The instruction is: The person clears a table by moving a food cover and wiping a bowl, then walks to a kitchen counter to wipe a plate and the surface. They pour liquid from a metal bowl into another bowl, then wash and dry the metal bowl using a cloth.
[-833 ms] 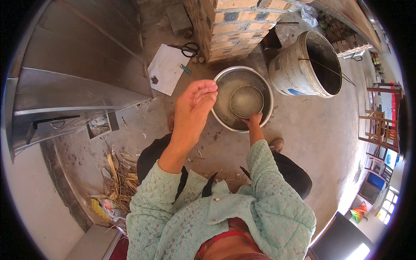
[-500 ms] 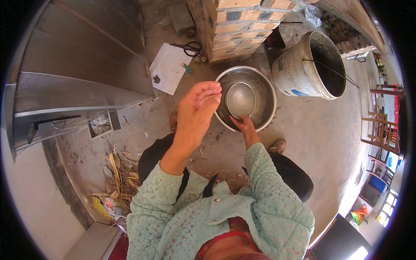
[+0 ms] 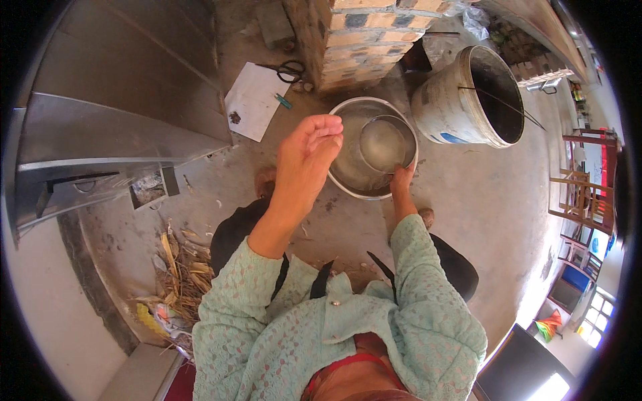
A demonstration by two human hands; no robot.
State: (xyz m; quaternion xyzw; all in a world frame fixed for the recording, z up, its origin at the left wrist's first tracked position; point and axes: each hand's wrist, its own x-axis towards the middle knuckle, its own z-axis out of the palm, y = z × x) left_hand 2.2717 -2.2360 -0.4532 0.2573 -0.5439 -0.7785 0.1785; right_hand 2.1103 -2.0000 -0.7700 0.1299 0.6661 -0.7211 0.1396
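A wide steel basin (image 3: 348, 175) rests on the floor in front of me. Inside it, toward the right wall, is a smaller round metal bowl (image 3: 382, 144) with a thin rim and a pale bottom; I cannot make out whether that bottom is mesh or solid. My right hand (image 3: 402, 180) grips this bowl by its near right edge, close to the basin's rim. My left hand (image 3: 309, 150) is raised at the basin's left side, overlapping its rim in the picture. Its fingers are bent together against the thumb, and anything between them is hidden.
A worn white bucket (image 3: 435, 110) with a wire handle tilts right of the basin. Behind stands a brick pillar (image 3: 364, 47). White paper (image 3: 257, 100), black scissors (image 3: 291, 71) and a green lighter-like object (image 3: 283, 101) lie left. Dry husks (image 3: 184, 274) are heaped beside a metal stove (image 3: 120, 127).
The smaller bowl has shifted right inside the basin, and my right hand has moved right with it. My left hand keeps its closed shape in nearly the same place. The view has shifted slightly.
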